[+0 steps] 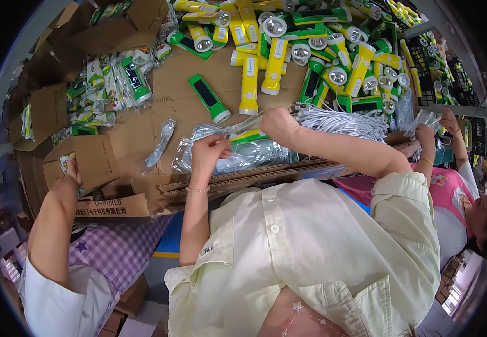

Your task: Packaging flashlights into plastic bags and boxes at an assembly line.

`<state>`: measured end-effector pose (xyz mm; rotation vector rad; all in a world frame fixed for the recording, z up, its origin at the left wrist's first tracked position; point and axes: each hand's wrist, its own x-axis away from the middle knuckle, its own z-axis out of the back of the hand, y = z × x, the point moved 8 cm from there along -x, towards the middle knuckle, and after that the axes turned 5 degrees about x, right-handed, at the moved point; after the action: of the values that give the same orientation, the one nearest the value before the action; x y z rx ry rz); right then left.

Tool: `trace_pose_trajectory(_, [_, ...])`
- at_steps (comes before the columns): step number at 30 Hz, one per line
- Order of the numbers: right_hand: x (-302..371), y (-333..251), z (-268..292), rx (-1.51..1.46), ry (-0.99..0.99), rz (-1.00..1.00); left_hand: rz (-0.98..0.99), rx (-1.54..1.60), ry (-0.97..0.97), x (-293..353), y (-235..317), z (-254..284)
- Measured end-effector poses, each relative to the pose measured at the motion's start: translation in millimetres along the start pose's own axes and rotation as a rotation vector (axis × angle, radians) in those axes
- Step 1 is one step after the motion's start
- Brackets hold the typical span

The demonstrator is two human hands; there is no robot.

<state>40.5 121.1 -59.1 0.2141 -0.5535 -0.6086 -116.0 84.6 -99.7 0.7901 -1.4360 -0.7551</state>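
Heaped flashlights (pixel 300 52), open cartons (pixel 96 161) and aproned co-workers (pixel 117 247) show a packing workshop.

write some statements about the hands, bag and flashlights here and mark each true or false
1. The left-hand grip is on a clear bag. True.
2. The right-hand grip is inside a cardboard box. False: it is at the clear bag too.
3. The white cables lie right of the clear bag. True.
4. Everything in the pile is red. False: its flashlights are yellow and green.
5. A lone green flashlight lies beyond the left-hand grip. True.
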Motion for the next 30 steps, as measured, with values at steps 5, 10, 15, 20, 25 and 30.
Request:
trace_pose_trajectory(5, [-2, 20, 18, -0.108, -0.028, -0.073, 0.045, 0.167, -0.215, 12, -1, -5])
trace_pose_trajectory(10, [-18, -5, 28, -0.472, 0.346, 0.027, 0.009, 0.021, -0.241, 4, -2, -10])
trace_pose_trajectory(15, [-15, 17, 36, -0.735, 0.511, -0.084, -0.009, 0.010, -0.227, 5, -5, -8])
trace_pose_trajectory(20, [-32, 23, 36, -0.734, 0.504, -0.054, -0.011, -0.020, -0.227, 5, -4, -8])
trace_pose_trajectory(25, [-62, 58, 35, -0.760, 0.560, -0.207, -0.053, -0.087, -0.224, 8, -4, -10])
trace_pose_trajectory(30, [-89, 35, 14, -0.692, 0.216, -0.036, -0.065, -0.032, -0.184, 11, 1, -11])
